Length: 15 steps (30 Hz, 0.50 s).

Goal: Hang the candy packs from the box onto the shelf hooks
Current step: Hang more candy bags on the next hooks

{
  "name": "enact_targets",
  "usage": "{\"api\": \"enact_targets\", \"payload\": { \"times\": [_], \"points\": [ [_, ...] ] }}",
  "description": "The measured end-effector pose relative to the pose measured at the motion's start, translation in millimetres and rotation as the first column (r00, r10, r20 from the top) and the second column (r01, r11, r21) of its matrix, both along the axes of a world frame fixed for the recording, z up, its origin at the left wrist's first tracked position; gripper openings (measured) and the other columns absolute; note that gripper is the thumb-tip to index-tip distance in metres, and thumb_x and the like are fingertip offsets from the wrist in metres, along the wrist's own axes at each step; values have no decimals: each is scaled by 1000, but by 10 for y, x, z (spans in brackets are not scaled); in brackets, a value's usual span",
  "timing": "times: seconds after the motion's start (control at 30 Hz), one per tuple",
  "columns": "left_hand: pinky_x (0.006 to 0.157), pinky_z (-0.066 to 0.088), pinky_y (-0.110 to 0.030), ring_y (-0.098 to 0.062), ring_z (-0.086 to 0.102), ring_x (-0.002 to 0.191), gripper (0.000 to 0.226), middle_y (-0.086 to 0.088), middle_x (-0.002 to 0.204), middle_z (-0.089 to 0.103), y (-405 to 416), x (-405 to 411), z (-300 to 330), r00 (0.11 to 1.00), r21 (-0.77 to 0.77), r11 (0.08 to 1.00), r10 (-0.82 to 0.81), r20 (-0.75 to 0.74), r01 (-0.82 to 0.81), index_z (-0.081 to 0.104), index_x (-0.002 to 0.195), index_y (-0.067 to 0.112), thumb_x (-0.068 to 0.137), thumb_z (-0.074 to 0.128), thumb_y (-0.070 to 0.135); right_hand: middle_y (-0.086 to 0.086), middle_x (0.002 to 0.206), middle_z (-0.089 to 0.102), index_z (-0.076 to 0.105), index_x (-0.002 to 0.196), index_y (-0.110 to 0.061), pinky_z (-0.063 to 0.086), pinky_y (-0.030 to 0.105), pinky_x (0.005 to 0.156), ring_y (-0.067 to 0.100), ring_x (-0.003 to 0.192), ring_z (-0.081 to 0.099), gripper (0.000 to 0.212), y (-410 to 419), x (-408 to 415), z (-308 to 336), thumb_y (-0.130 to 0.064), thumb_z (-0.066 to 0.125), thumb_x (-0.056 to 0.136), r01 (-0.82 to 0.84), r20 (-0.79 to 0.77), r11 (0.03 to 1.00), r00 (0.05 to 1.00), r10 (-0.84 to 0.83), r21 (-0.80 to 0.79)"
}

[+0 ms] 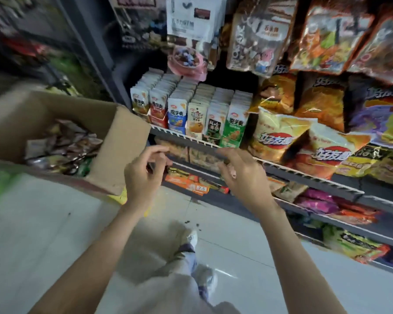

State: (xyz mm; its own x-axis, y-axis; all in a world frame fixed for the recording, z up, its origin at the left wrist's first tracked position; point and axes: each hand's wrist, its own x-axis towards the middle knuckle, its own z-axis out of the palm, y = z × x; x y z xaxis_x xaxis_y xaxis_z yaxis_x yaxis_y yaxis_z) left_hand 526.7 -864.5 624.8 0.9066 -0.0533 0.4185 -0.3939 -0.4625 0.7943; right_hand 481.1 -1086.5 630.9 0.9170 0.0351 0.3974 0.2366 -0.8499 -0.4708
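Both grips loosely curled, empty: L hand (143, 175), R hand (241, 175); candy packs (61, 148) in box (123, 141) left.

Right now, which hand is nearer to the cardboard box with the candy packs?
The left. The left hand hovers just beside the cardboard box, by its right corner. The right hand is farther away, in front of the shelf edge.

"2.5" on orange price tag (202, 188)
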Motion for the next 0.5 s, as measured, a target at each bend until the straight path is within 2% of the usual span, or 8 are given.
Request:
{"api": "enact_targets", "payload": {
  "times": [0.07,0.13,0.23,0.27,0.33,0.4,0.5],
  "points": [
    [61,51,-31,-7,66,79,17,16,75,69,473,-13,-91,994,33,997,69,-89,-66,61,100,35,88,50,31,8,111,64,61,121,-14,54,39,67,30,95,63,27,298,84,-116,-21,55,95,-62,-199,998,978,64,15],
    [63,51,-31,-13,66,83,15,10,84,71,933,29,-167,970,112,989,118,-211,-96,61,101,35,87,57,32,4,126,60,58,128,-20,53,44,79,28,108,59,32,591,207,-156,-23,56,96,-120,-293,993,950,108,-24],
    [62,38,-9,-10,61,75,23,12,97,69,1578,196,-257,918,273,953,222,-328,-132,63,108,30,88,64,19,1,130,58,57,130,-21,50,40,86,24,118,54,35,1053,473,-153,-21,57,95,-202,-323,979,930,178,-42],
    [63,37,-7,-8,59,77,25,13,98,67,1775,283,-274,905,311,937,263,-335,-157,64,111,26,89,63,16,1,130,58,57,130,-21,50,40,86,24,118,54,35,1215,592,-152,-20,58,94,-224,-329,974,923,201,-34],
    [70,36,-9,-8,58,89,27,10,102,66,2184,513,-329,893,352,917,309,-328,-189,64,115,20,89,62,12,0,128,60,57,128,-23,49,39,87,23,117,55,35,1579,877,-175,-19,58,93,-274,-345,962,904,251,-19],
    [80,40,-18,-10,60,99,28,6,105,67,2573,803,-409,875,333,920,325,-360,-205,64,117,18,90,62,12,-2,129,60,56,129,-24,49,38,90,21,117,55,36,1955,1201,-208,-19,58,94,-332,-362,943,881,304,-15],
    [87,43,-23,-12,60,103,28,2,109,67,3092,1267,-521,848,303,935,306,-432,-182,63,118,14,90,63,10,-1,128,60,55,131,-23,50,39,89,20,115,56,36,2499,1714,-232,-19,57,95,-389,-383,921,852,358,-5]
  ]
}}
